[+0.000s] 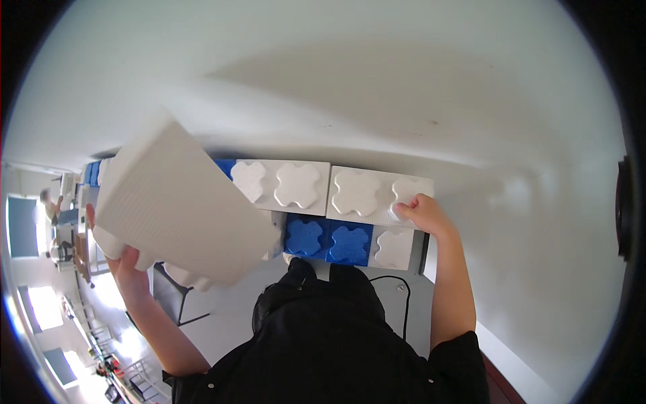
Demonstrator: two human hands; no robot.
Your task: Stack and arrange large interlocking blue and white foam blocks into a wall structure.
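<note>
We hold a large white studded block [182, 202] in our left hand [130, 275], the fingers curled around its lower left side among the studs; the block tilts up and to the right of that hand. Our right hand [427, 214] touches the right end of a white two-stud block [383, 176], thumb against the stud; we cannot tell whether it grips. Just below that block sit blue blocks [328, 239] and a smaller white block [394, 249].

Blown-out windows [44, 308], soft shadows
</note>
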